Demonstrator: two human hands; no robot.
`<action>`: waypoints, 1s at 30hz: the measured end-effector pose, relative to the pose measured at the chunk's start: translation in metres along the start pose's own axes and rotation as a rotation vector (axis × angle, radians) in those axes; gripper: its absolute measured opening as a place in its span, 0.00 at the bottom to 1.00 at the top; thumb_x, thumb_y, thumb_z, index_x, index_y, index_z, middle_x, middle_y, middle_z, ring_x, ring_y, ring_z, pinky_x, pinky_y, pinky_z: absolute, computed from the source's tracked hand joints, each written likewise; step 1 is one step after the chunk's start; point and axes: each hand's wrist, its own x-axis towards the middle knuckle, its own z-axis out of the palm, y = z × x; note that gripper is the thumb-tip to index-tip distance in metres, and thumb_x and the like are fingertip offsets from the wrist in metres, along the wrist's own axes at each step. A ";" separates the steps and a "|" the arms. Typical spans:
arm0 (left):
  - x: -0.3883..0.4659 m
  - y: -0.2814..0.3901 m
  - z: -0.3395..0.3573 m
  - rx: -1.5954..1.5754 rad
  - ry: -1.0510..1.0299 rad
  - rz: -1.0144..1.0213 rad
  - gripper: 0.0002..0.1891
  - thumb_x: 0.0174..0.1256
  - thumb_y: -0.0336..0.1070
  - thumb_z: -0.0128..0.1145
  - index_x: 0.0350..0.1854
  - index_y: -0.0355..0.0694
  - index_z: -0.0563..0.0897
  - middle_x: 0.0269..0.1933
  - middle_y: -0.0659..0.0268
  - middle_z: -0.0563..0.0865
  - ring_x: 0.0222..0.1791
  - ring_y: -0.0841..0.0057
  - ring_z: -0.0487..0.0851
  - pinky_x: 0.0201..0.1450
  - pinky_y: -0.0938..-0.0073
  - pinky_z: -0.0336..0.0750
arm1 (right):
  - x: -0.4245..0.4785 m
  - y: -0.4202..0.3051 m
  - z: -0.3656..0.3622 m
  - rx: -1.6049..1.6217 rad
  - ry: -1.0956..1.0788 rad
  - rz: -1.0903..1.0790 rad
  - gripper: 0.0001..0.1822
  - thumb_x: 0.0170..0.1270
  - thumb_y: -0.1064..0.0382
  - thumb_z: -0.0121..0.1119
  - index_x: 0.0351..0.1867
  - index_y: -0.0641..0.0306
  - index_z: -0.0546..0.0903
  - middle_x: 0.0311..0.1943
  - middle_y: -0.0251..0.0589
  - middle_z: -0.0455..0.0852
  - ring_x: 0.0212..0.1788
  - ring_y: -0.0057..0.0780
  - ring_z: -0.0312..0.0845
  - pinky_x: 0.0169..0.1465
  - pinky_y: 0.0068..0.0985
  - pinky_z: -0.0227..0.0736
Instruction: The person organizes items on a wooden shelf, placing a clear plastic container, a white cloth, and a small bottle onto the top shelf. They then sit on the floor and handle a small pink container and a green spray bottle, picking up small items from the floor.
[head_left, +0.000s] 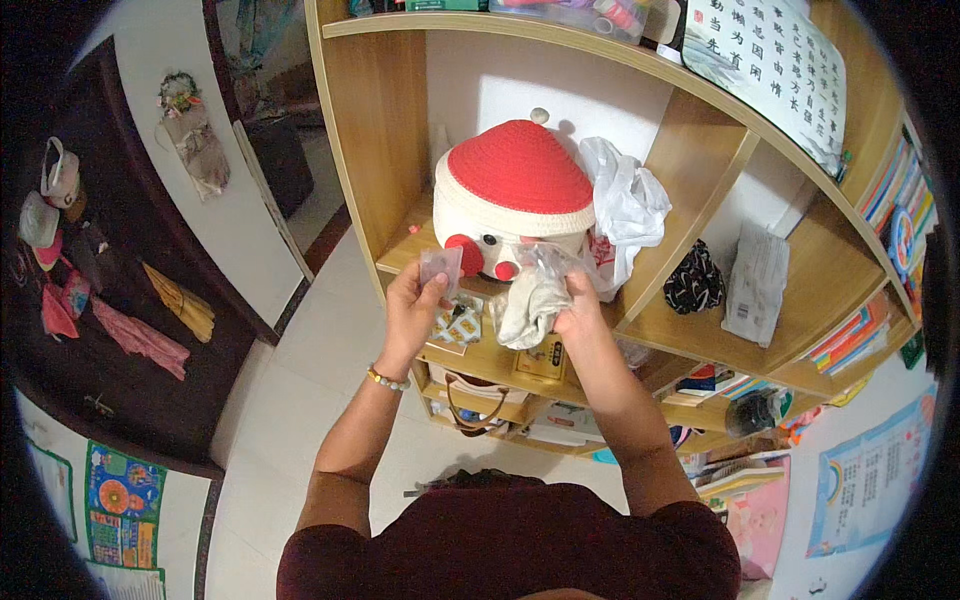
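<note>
My left hand (415, 300) grips a small translucent packet (441, 268) between thumb and fingers. In my right hand (580, 304) is a bundle of pale cloth (532, 309) with clear plastic around its top. Behind both hands, a woven snowman-shaped basket (457, 206) with a red lid (521, 169) stands in a shelf compartment. A white plastic bag (626, 191) rests against the basket's right side. Below my hands, several small patterned packets (459, 324) and a yellow box (541, 361) lie on a lower shelf.
The wooden shelf unit (675, 67) curves around to the right. Its neighbouring compartment holds a black patterned bundle (694, 279) and a grey plastic package (756, 285). A handled bag (476, 397) sits lower down. Caps (60, 176) and cloths hang on a dark door (112, 247) at left.
</note>
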 end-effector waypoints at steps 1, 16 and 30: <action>0.002 -0.002 -0.002 0.002 0.012 -0.005 0.11 0.65 0.30 0.52 0.47 0.33 0.76 0.38 0.66 0.83 0.34 0.85 0.79 0.30 0.84 0.76 | 0.001 0.000 0.007 0.003 0.003 -0.006 0.21 0.54 0.62 0.59 0.49 0.68 0.76 0.36 0.49 0.82 0.34 0.38 0.80 0.37 0.35 0.78; 0.078 0.001 -0.015 0.244 0.084 0.455 0.10 0.62 0.24 0.54 0.45 0.31 0.77 0.41 0.66 0.80 0.39 0.81 0.78 0.44 0.79 0.74 | 0.033 -0.055 0.027 0.098 0.197 -0.299 0.14 0.66 0.57 0.46 0.39 0.66 0.75 0.28 0.41 0.80 0.28 0.36 0.76 0.32 0.29 0.75; 0.144 0.027 0.031 0.704 -0.413 0.722 0.12 0.44 0.20 0.57 0.34 0.36 0.82 0.36 0.57 0.82 0.40 0.61 0.80 0.43 0.67 0.75 | 0.011 -0.068 0.027 0.085 -0.021 -0.079 0.17 0.67 0.49 0.47 0.30 0.61 0.70 0.19 0.32 0.69 0.20 0.23 0.63 0.19 0.21 0.64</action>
